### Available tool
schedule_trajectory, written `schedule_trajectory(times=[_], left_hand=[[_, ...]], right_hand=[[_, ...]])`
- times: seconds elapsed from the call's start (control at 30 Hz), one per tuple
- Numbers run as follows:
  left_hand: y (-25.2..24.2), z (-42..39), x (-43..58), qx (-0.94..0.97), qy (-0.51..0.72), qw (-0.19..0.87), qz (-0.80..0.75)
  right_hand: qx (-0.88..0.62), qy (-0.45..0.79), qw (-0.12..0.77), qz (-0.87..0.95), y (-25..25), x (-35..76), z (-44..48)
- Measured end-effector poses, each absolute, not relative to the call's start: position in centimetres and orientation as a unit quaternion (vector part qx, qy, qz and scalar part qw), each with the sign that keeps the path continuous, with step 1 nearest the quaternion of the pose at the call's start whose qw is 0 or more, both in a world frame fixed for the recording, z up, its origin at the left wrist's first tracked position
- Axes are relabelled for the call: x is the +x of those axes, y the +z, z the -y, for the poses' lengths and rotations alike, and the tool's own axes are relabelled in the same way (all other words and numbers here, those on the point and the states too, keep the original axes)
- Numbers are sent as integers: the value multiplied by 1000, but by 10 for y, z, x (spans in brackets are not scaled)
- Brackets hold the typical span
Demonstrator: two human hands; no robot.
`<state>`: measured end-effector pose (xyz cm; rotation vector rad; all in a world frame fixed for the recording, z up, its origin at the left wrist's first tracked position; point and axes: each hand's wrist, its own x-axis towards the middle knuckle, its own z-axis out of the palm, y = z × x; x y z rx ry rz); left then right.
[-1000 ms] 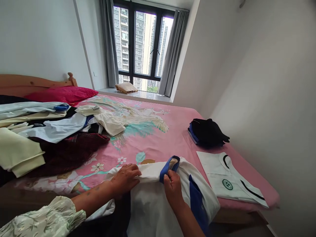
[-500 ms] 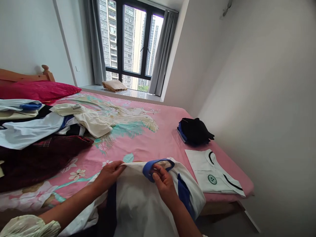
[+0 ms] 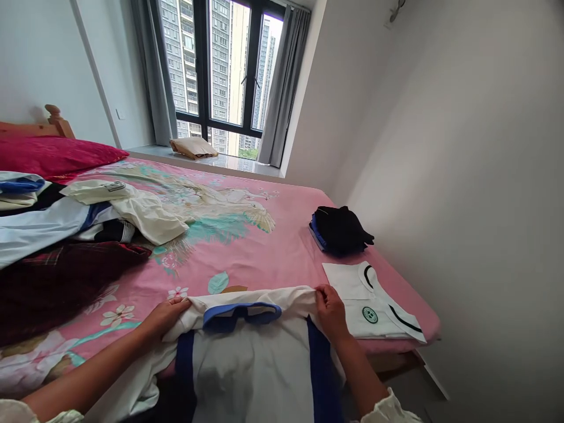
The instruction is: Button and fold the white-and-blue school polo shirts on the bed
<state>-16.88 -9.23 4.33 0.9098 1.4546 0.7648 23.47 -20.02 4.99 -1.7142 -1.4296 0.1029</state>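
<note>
A white shirt (image 3: 255,358) with a blue collar and dark blue side panels is stretched out at the near edge of the bed. My left hand (image 3: 170,314) pinches its left shoulder, and my right hand (image 3: 330,311) grips the right shoulder. Between them the collar (image 3: 242,316) lies open toward me. The lower part of the shirt hangs down out of view at the bottom. Just right of my right hand lies a folded white shirt (image 3: 352,305) with black trim and a round green badge.
Loose clothes, among them a cream garment (image 3: 145,214) and a dark red plaid one (image 3: 66,288), are heaped on the left of the pink bed sheet (image 3: 282,252). A folded dark stack (image 3: 341,229) sits near the right edge. Behind are a magenta pillow (image 3: 66,155) and a window.
My right hand has left the collar and moved right to the shirt's shoulder. My left hand has moved left, so the shirt is now spread wide. The view has shifted slightly right.
</note>
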Motion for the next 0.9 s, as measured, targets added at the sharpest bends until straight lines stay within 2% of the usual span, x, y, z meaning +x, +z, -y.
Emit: schedule_trajectory(times=[0.13,0.3,0.47,0.53,0.63,0.7,0.77,0.9], left_hand=[[50,94,-166,380,313,600,-631],[63,105,-163,376,299,630,-610],[71,113,-167,394,286,667,-564],[73,111,-172,407,278,674,-550],[82,103,-183,438,253,663,-552],[90,97,-191,474,225,659,-539],[99,93,-200,510,202,653,-522],[109,93,-208,536,180,635,-526]], right_hand=[[-696,23,362,620,51,241,216],[-589,16,391,707,69,212,221],[-583,0,304,754,73,191,214],[-605,20,325,727,75,194,210],[-628,87,420,650,87,205,206],[-621,111,448,634,97,209,206],[-604,99,408,678,103,210,208],[-628,59,229,741,96,204,213]])
